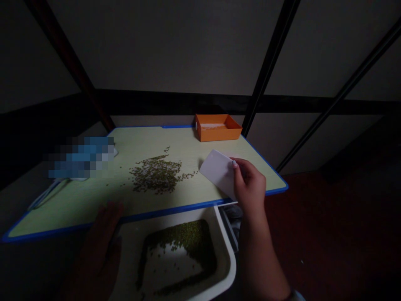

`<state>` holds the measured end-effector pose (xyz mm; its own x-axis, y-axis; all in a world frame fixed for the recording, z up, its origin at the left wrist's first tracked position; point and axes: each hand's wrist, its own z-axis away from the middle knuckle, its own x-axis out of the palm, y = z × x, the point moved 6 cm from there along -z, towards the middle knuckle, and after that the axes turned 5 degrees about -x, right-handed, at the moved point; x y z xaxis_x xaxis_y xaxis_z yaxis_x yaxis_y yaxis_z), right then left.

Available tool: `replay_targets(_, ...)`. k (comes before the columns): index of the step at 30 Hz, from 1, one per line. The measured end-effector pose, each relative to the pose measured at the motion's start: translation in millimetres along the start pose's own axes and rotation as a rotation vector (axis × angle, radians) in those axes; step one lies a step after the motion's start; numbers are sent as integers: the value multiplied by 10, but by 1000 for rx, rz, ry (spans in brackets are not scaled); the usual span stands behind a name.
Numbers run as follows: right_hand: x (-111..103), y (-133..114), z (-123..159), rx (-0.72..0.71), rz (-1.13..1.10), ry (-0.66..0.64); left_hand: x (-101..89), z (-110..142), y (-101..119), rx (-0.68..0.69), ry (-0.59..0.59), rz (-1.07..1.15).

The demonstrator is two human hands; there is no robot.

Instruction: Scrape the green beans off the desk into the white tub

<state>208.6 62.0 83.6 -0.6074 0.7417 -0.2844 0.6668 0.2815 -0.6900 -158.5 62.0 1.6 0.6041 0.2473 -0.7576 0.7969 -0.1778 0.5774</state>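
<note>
My right hand (250,182) is closed on a flat white card (218,169), thumb on its near face. The card is tilted over the right part of a pale green board (103,196) with a blue edge. Left of the card, a loose patch of small greenish-brown grains (156,173) lies spread on the board. Below the board's front edge is a white plastic basin (227,261) holding more green grains (194,238), heaped mostly along its far and right sides. In shadow at the basin's left, my left hand (105,234) has its fingers stretched toward the board's edge, thumb apart.
An orange open box (221,134) stands at the board's back right, with some pale material inside. At the left lies a blurred-out bluish object (84,156) with a cable (46,194). A panelled wall (175,50) rises behind; reddish floor (313,225) shows at right.
</note>
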Motion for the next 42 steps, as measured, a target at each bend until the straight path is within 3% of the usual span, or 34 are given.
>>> replay_targets(8, 133, -1, -58, -15, -80, -30, -26, 3, 26, 10, 16, 22)
replay_targets(20, 144, -190, -14, -9, -243, -200, 2, -5, -8, -18, 4, 11)
replay_targets(30, 7, -204, 2, 32, -215, -170, -11, 8, -11, -19, -4, 1)
replay_targets(34, 15, -179, -3, 37, -208, -194, -11, 3, -36, -41, -7, -6)
replay_targets(42, 29, -141, 6, 63, -230, -123, -20, -5, -4, -35, 14, 12)
